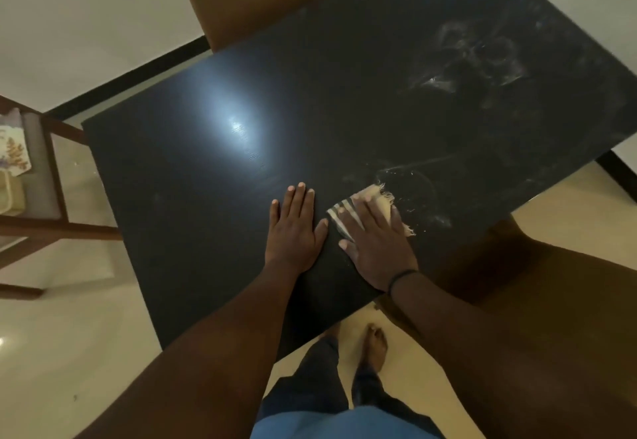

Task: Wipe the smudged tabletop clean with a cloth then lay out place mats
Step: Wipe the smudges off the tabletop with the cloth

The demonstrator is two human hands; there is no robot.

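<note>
Wiping under way, smudges remain on the far side

Cloth [374,202] lies flat on the dark worktop [206,197], pinned under the right hand [374,240], whose fingers are spread and pressing down rather than curled; its grip is released, palm flat on the fabric. The left hand [294,228] rests just beside it, also flat and released, holding nothing, seemingly steadying the body.

The wiping step is in hand. Pale streaks [413,190] sit right at the cloth's frayed edge, and a larger patch of smudges [479,59] shows well away toward the far right corner. The left part of the surface looks clean and glossy.

Next, the cloth likely needs pushing through the near streaks, then a longer reach toward the far patch. What may be place mats [15,149] lie on a chair [51,176] at the left, untouched.
</note>
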